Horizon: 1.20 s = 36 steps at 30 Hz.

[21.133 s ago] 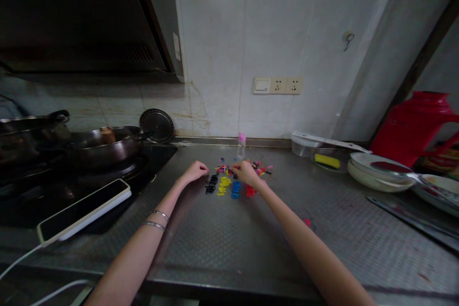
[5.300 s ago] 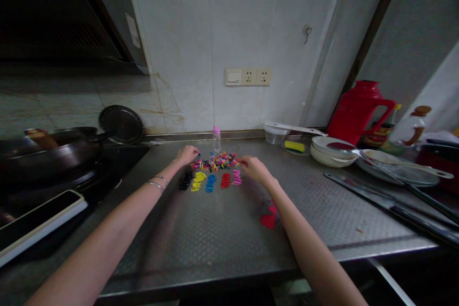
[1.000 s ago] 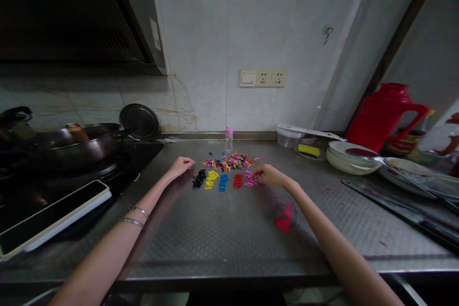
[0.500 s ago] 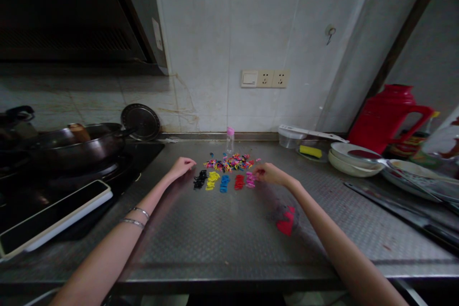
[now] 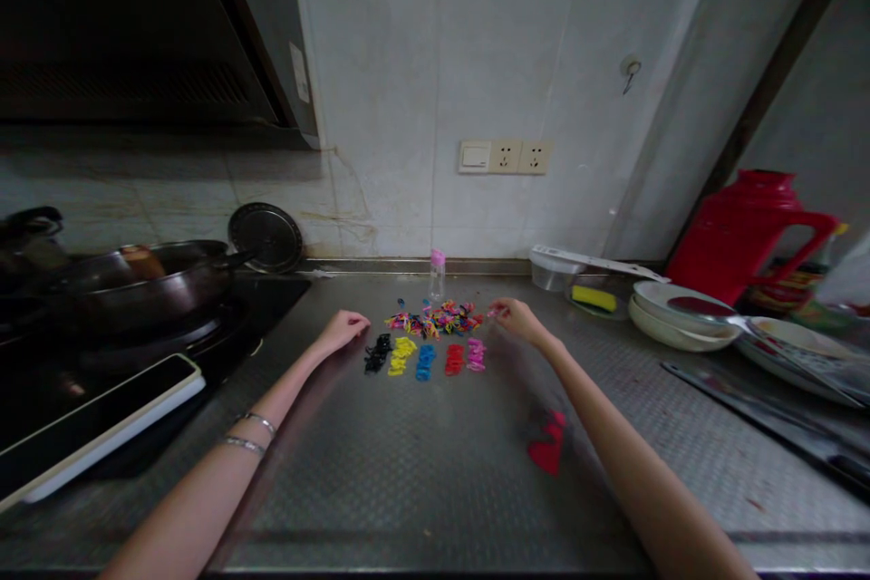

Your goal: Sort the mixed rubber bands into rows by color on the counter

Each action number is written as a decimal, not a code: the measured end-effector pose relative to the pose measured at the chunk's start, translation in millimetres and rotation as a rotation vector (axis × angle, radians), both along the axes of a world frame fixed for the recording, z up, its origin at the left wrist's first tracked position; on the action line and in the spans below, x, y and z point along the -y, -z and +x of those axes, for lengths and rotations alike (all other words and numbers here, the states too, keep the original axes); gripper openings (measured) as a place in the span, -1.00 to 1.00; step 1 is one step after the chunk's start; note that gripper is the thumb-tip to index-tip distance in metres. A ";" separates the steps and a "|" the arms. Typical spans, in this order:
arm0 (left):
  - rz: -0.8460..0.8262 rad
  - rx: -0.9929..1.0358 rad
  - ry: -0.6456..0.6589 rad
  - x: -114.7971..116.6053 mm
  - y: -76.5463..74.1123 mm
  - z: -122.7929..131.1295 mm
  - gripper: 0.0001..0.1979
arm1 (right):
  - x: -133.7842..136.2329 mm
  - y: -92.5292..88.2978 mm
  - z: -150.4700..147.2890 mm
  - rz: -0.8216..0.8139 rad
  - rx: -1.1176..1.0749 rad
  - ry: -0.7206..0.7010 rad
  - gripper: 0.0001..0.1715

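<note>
A mixed heap of small coloured rubber bands (image 5: 435, 319) lies on the metal counter. In front of it sit separate piles: black rubber bands (image 5: 378, 352), yellow rubber bands (image 5: 401, 355), blue rubber bands (image 5: 425, 362), red rubber bands (image 5: 454, 360) and pink rubber bands (image 5: 476, 354). My right hand (image 5: 517, 319) is at the heap's right edge, fingertips pinched on what looks like a single pink rubber band. Left of the heap, my left hand (image 5: 344, 329) rests on the counter with its fingers curled together, and nothing shows in it.
Behind the heap stands a clear bottle with a pink cap (image 5: 437, 275). A pan (image 5: 156, 281) and a phone (image 5: 101, 421) are on the left. To the right are a yellow sponge (image 5: 594, 298), stacked bowls (image 5: 680, 326), a knife (image 5: 761, 417) and a red thermos (image 5: 748, 236).
My right hand has moved from beside the pink pile back to a loose pink band at the heap's right edge. My left hand has stayed in place; the view has tilted slightly.
</note>
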State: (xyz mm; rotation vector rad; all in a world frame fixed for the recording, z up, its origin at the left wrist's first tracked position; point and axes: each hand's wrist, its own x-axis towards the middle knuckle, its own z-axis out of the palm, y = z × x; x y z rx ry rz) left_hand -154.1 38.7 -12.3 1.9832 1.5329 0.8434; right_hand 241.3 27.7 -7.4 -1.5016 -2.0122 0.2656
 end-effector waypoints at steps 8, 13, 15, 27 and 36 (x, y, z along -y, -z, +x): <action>-0.012 0.011 -0.017 3.2 -1.8 2.9 -0.70 | -32.1 23.9 8.5 0.043 0.114 0.110 -0.57; -0.004 0.031 -0.004 2.0 0.7 2.5 -0.72 | -43.6 20.5 10.4 -0.035 0.129 0.090 -0.58; 0.001 0.032 0.001 0.3 3.0 1.7 -0.71 | -46.0 17.8 11.6 -0.055 0.152 0.079 -0.60; 0.011 0.019 -0.004 0.4 4.0 2.9 -0.69 | -21.7 12.1 4.7 -0.042 0.070 -0.036 -0.50; 0.007 0.038 -0.016 3.0 0.4 2.7 -0.70 | 15.9 4.8 -23.3 -0.074 -0.003 -0.223 -0.49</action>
